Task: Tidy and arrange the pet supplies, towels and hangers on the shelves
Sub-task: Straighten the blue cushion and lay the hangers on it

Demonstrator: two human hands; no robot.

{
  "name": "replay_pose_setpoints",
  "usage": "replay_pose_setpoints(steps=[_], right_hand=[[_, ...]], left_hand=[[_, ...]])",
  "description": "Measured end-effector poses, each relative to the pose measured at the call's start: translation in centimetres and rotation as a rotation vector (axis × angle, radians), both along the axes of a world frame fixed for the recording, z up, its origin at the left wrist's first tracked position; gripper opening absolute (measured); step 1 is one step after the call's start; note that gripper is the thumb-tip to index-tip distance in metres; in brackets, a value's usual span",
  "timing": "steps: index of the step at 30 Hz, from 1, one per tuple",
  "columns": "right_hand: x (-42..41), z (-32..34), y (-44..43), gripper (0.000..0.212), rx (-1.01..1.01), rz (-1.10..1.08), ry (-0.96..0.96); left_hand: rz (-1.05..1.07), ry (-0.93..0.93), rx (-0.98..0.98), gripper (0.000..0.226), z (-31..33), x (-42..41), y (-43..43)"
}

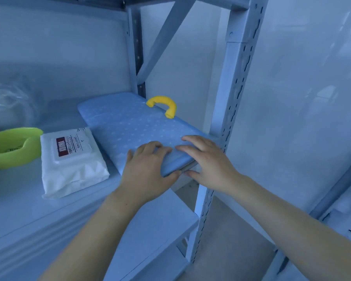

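On the shelf (18, 199), flat blue white-dotted board (130, 122) (yellow handle (164, 102))

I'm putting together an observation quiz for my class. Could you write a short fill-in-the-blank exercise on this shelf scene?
1. The left hand and the right hand both hold the near end of a ____ dotted board.
2. The curved handle at the far side of the board is ____.
3. The white wipes pack lies between the board and a ____ bowl.

Missing words: blue; yellow; green
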State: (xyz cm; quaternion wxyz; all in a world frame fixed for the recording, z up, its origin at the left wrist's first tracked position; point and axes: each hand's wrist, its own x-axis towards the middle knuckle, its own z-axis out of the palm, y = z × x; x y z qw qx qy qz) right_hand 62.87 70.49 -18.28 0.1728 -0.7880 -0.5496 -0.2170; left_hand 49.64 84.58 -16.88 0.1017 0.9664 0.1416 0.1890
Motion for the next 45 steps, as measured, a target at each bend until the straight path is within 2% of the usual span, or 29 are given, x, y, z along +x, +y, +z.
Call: replay_pose_setpoints(steps=[5, 12, 30, 38, 45], right_hand=[[3.3, -1.0, 0.0, 0.060, 0.032, 0.139, -0.030], [6.3, -1.7, -1.2, 0.050, 0.101, 0.202, 0.064], [9.9, -1.5, -4.0, 0.054, 0.087, 0.236, 0.103], [10.8, 1.1, -4.7, 0.059, -0.129, 0.346, 0.124], [7.4, 2.9, -2.9, 0.051, -0.096, 0.538, 0.291]], left_hand=[[0.094, 0.106, 0.060, 0.074, -0.1, 1.5, -1.6], [0.191, 0.047, 0.065, 0.070, -0.6, 3.9, -3.9], [0.202, 0.065, 0.054, 0.072, -0.5, 6.9, -7.0], [0.166, -0.130, -0.159, 0.050, -0.1, 5.1, -6.6], [0.231, -0.168, -0.164, 0.039, 0.8, 2.5, -6.4]])
